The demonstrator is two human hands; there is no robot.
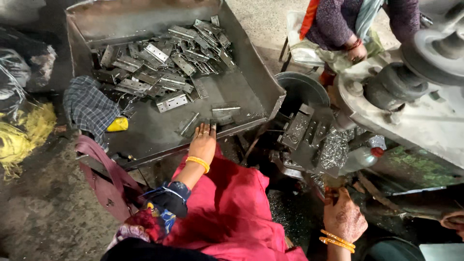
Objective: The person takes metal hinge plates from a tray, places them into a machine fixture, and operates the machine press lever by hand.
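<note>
- Our left hand (203,141) lies flat at the front lip of the large grey sheet-metal tray (251,67), fingers spread and resting on the tray floor — the grip pinches nothing.
- Just beyond those fingertips sit a few loose flat steel hinge plates (225,110), and one wider hinge leaf with screw holes (172,101) lies a little further in.
- Behind them, a heap of grey steel hinge pieces (159,58) fills the back half of the tray.
- Our right hand (342,218) is low on the right, beside the dark metal die block of the press (302,133); the fingers curl toward something small and reddish, but we cannot tell whether the grip is pressed together on it.
- Silvery metal shavings (333,150) lie just right of the die block, with a clear plastic bottle with a red cap (361,157) next to them.
- A blue checked cloth (89,108) hangs over the tray's left edge, touching a small yellow object (117,124).
- Another person's hand (356,50) shows at the top right — well apart from ours.
</note>
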